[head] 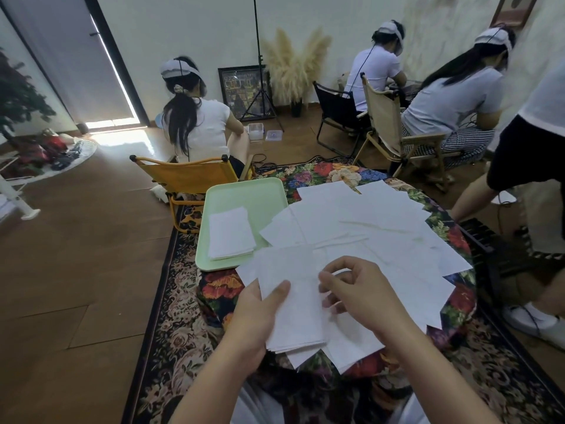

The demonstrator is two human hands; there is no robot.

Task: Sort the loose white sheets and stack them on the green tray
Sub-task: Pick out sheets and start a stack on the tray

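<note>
The left hand (260, 313) holds a thin bundle (293, 325) at lower centre while the right hand's (360, 298) curled fingers pinch its top sheet, which may slip or crumple before reaching the tray (244, 194) at centre left.

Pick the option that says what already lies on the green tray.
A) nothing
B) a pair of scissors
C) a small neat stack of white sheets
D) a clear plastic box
C: a small neat stack of white sheets lies on the green tray, toward its near left part.
</note>
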